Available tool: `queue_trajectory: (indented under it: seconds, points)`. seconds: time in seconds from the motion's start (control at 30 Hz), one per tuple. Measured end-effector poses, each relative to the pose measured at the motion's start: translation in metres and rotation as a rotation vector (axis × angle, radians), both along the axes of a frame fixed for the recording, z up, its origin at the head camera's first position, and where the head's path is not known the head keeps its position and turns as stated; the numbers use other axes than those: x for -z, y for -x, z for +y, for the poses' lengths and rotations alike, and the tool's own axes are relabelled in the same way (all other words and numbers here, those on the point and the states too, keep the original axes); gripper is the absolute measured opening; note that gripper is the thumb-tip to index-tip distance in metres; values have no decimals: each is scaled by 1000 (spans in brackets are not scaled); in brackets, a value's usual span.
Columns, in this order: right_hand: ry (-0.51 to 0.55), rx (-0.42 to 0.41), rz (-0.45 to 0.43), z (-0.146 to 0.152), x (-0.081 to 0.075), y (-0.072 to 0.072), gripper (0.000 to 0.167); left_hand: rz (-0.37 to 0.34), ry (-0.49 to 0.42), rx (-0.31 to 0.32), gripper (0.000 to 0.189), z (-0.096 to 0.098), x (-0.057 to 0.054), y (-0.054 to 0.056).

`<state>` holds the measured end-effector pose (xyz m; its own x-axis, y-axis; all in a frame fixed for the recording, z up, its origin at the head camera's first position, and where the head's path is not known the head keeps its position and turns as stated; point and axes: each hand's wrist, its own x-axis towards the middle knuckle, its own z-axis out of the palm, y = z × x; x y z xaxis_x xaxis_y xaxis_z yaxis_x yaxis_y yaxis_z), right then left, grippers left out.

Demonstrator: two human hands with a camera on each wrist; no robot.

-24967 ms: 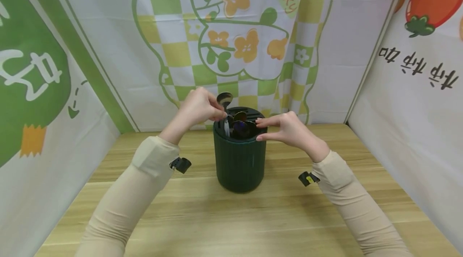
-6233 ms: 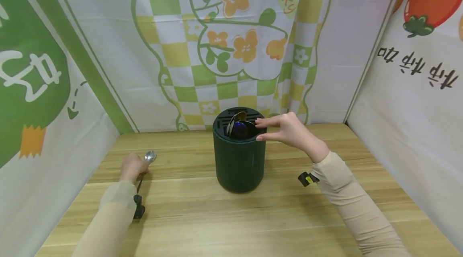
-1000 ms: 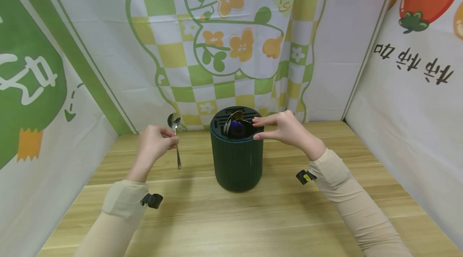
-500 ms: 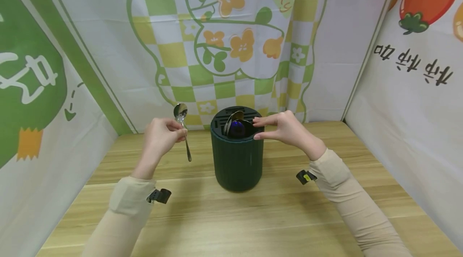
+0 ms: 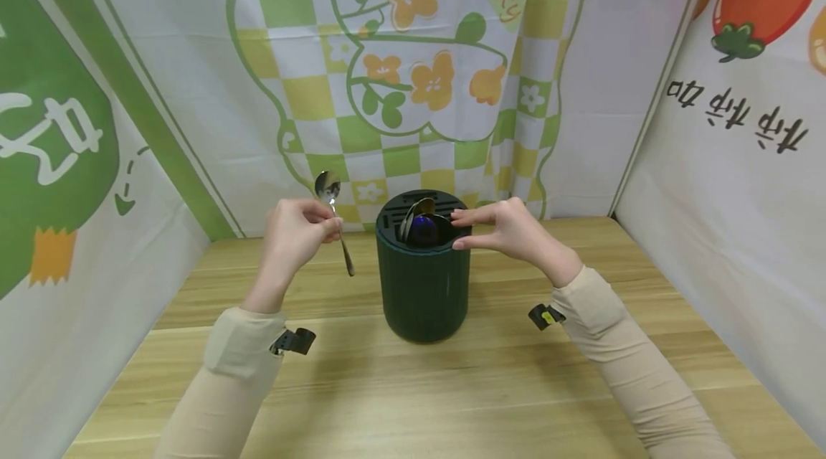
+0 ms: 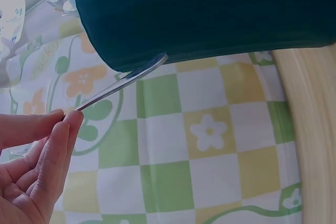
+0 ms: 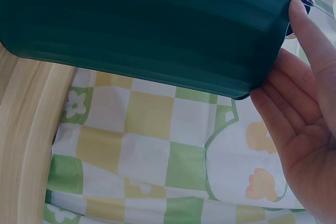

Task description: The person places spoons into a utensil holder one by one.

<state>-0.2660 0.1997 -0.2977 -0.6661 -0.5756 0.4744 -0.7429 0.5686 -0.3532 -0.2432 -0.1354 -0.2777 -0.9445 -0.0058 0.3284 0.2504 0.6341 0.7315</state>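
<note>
In the head view my left hand [image 5: 293,233] pinches a shiny metal spoon [image 5: 328,186] by its handle, between thumb and fingers. The spoon tilts with its bowl up and its handle end down, in the air left of a dark green ribbed utensil holder [image 5: 424,294]. Several spoons [image 5: 424,228] stand in the holder's slotted top, bowls up; one shines purple-blue. On the holder's right side, my right hand [image 5: 516,233] touches the rim with spread, nearly straight thumb and fingers. The right wrist view shows the thumb [image 7: 302,17] at the rim.
The holder stands on a light wooden table [image 5: 387,394]. Behind it hangs a green and yellow checked cloth [image 5: 310,97] with flowers. White printed cloth walls [image 5: 742,229] close in the left and right sides.
Six seconds ago my left hand held a spoon low at the table's left. Over the last second, hand and spoon rose and moved right, closer to the holder. My right hand stays put.
</note>
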Motion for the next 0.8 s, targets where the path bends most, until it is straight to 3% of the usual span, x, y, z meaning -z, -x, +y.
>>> queue_trajectory:
  seconds: [0.5, 0.8]
  points:
    - [10, 2, -17, 0, 0, 0, 42, 69, -54, 12, 11, 11, -16, -4]
    - [13, 1, -21, 1, 1, 1, 41, 97, -145, 41, 15, 19, -26, -3]
